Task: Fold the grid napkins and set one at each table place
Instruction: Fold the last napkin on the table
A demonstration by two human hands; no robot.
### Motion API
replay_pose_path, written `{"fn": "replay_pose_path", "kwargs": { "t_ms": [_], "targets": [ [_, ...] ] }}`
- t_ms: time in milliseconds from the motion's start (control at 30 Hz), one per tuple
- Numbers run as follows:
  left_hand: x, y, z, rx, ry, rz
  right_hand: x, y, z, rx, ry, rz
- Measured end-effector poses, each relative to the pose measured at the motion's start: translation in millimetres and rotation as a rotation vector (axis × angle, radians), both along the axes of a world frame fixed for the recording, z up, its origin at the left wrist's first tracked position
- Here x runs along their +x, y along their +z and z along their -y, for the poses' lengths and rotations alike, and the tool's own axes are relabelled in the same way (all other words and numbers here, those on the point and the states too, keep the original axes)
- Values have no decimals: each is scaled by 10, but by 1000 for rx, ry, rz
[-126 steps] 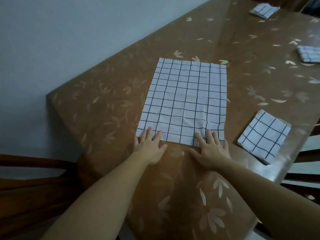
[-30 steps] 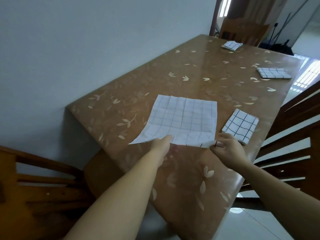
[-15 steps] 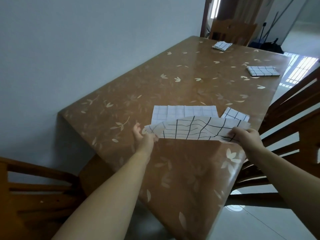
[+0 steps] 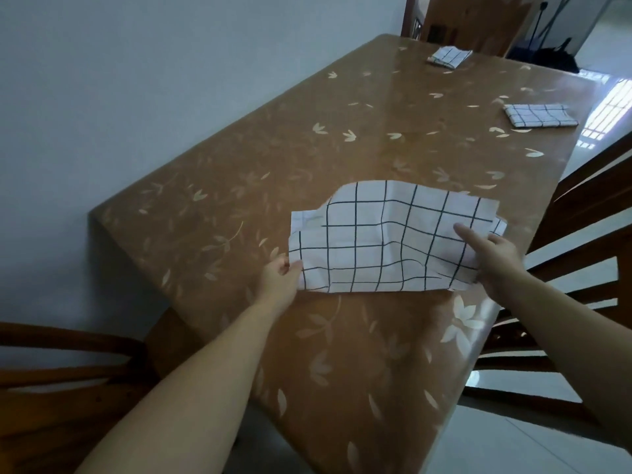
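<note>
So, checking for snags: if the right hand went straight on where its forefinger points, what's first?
More of the grid napkin that the right hand holds; past that bare table, though depth is unclear.

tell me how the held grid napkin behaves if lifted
Probably floppy: the grid napkin sags and ripples between the left hand and right hand. Likely light, held only by its edges. It may slide on the glossy table.

Rectangular dining table [image 4: 212,213]; glossy brown cover, pale leaf print, draped over near end. Far folded napkin [image 4: 448,57] at 1 o'clock, close to far edge. Second folded napkin [image 4: 540,115] at 2 o'clock, close to right edge, well apart from the first. Half-folded grid napkin [image 4: 383,241] at 5 o'clock; contact with tabletop not determinable.
</note>
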State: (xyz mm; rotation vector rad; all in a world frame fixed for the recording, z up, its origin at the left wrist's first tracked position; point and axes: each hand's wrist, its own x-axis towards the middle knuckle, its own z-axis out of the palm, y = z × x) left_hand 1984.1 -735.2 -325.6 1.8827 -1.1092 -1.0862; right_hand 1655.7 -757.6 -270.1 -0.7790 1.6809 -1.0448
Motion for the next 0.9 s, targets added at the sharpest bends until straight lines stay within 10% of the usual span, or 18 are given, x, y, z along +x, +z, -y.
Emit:
{"fn": "replay_pose_path", "kwargs": {
  "t_ms": [500,900],
  "targets": [
    [117,-391,251,213,37,295,73,-576,295,263,165,-328],
    [215,-355,246,169,12,108,103,-641,317,183,163,-366]
  ]
}}
